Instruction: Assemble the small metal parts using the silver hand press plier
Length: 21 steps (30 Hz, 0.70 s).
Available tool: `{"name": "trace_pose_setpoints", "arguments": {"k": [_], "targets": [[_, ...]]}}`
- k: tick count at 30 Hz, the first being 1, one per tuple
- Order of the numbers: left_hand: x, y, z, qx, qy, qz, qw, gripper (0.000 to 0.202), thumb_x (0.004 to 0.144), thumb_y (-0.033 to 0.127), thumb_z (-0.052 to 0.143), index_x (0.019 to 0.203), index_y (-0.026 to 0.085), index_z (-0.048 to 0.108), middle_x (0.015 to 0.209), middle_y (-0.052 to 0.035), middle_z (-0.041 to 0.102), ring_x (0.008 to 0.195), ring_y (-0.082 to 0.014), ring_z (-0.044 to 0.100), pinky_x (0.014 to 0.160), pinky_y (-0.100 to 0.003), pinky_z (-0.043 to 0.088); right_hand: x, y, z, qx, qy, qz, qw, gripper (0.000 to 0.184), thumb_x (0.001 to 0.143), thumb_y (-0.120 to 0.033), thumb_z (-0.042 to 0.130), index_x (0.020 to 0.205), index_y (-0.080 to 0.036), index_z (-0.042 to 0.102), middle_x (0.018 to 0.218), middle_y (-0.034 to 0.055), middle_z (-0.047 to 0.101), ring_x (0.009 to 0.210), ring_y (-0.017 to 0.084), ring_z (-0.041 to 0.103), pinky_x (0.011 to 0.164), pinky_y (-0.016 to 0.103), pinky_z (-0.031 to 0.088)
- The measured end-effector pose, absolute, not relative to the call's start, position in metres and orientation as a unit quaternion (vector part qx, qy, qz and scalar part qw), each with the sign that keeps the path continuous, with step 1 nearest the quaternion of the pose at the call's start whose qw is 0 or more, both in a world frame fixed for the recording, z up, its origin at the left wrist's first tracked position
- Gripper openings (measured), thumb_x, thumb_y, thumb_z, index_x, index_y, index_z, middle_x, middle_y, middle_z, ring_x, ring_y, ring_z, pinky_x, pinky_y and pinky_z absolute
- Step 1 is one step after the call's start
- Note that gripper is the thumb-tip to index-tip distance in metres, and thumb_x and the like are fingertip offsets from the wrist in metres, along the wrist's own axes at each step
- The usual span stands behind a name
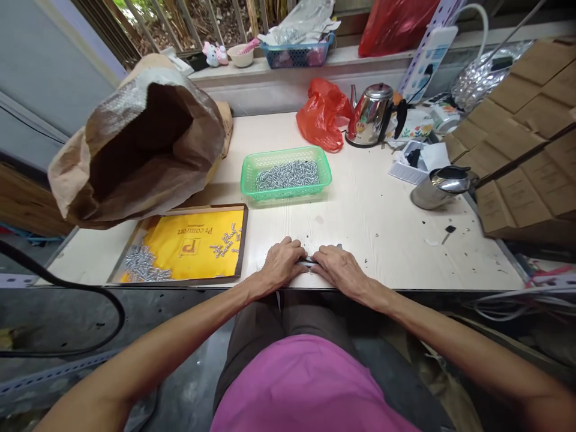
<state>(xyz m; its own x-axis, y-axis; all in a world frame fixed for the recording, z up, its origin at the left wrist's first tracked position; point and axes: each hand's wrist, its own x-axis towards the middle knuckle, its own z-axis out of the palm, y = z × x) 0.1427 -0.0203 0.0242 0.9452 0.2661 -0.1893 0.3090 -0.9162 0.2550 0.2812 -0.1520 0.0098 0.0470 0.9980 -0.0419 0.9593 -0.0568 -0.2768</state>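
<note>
Close to the table's front edge, my left hand (283, 261) and my right hand (341, 269) rest side by side with fingers curled in. A thin grey piece (308, 261) shows in the gap between them, pinched by both; its kind is too small and covered to make out. Left of my hands lies a shallow tray (244, 240) with a yellow lining, a heap of small metal screw-like parts (143, 264) in its near left corner and more scattered on its right. Beyond my hands, a green plastic basket (248, 187) holds many similar silvery parts.
A large open paper sack (211, 129) stands at the left behind the tray. Toward the back are a red plastic bag (321, 117) and a steel kettle (369, 117). At right sit a white small basket (407, 171), a metal pot (432, 193) and stacked cardboard (517, 174).
</note>
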Motion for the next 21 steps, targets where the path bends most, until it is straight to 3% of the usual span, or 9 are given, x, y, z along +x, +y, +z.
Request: {"name": "trace_pose_setpoints", "arguments": {"k": [5, 7, 10, 13, 17, 21], "targets": [[0.140, -0.017, 0.021, 0.976, 0.174, -0.032, 0.124, 0.040, 0.079, 0.041, 0.068, 0.113, 0.020, 0.062, 0.103, -0.0072, 0.064, 0.099, -0.0250, 0.053, 0.082, -0.035, 0.047, 0.312, -0.136, 0.020, -0.675, -0.715, 0.150, 0.104, 0.038, 0.093, -0.044, 0.049, 0.119, -0.020, 0.060, 0.104, 0.0080, 0.063, 0.096, 0.020, 0.056, 0.079, 0.031, 0.039], [0.138, -0.023, 0.014, 0.974, 0.192, 0.010, 0.121, 0.038, 0.082, 0.036, 0.066, 0.115, 0.018, 0.059, 0.116, -0.0095, 0.061, 0.110, -0.0270, 0.051, 0.089, -0.039, 0.047, 0.320, -0.128, 0.022, -0.682, -0.712, 0.133, 0.095, 0.035, 0.095, -0.037, 0.045, 0.122, -0.019, 0.059, 0.109, 0.0092, 0.063, 0.098, 0.021, 0.055, 0.080, 0.031, 0.039], [0.136, -0.044, 0.001, 0.973, 0.180, 0.076, 0.125, 0.031, 0.088, 0.024, 0.057, 0.119, 0.017, 0.056, 0.137, -0.0119, 0.050, 0.129, -0.0289, 0.040, 0.103, -0.044, 0.040, 0.326, -0.113, 0.016, -0.709, -0.698, 0.080, 0.056, 0.027, 0.094, -0.025, 0.044, 0.111, -0.018, 0.064, 0.106, 0.0096, 0.063, 0.098, 0.022, 0.053, 0.080, 0.034, 0.037], [0.135, -0.068, -0.009, 0.973, 0.142, 0.092, 0.156, 0.028, 0.094, 0.025, 0.047, 0.119, 0.018, 0.056, 0.133, -0.0117, 0.053, 0.131, -0.0269, 0.040, 0.108, -0.048, 0.034, 0.331, -0.096, 0.009, -0.723, -0.688, 0.049, 0.039, 0.025, 0.094, -0.024, 0.043, 0.101, -0.018, 0.066, 0.102, 0.0099, 0.064, 0.097, 0.023, 0.052, 0.080, 0.034, 0.036], [0.137, -0.079, -0.015, 0.965, 0.150, 0.107, 0.189, 0.029, 0.096, 0.031, 0.042, 0.118, 0.017, 0.056, 0.123, -0.0108, 0.060, 0.126, -0.0259, 0.046, 0.110, -0.051, 0.030, 0.324, -0.077, 0.016, -0.742, -0.670, 0.028, 0.020, 0.026, 0.094, -0.024, 0.043, 0.103, -0.017, 0.067, 0.106, 0.0122, 0.064, 0.099, 0.024, 0.051, 0.078, 0.035, 0.036], [0.132, -0.085, -0.014, 0.957, 0.152, 0.127, 0.214, 0.035, 0.093, 0.033, 0.048, 0.122, 0.015, 0.054, 0.126, -0.0134, 0.058, 0.123, -0.0279, 0.049, 0.107, -0.048, 0.035, 0.277, -0.071, 0.037, -0.613, -0.789, 0.032, 0.023, 0.022, 0.091, -0.024, 0.049, 0.106, -0.023, 0.067, 0.110, 0.0096, 0.062, 0.101, 0.023, 0.049, 0.079, 0.034, 0.035]]}}
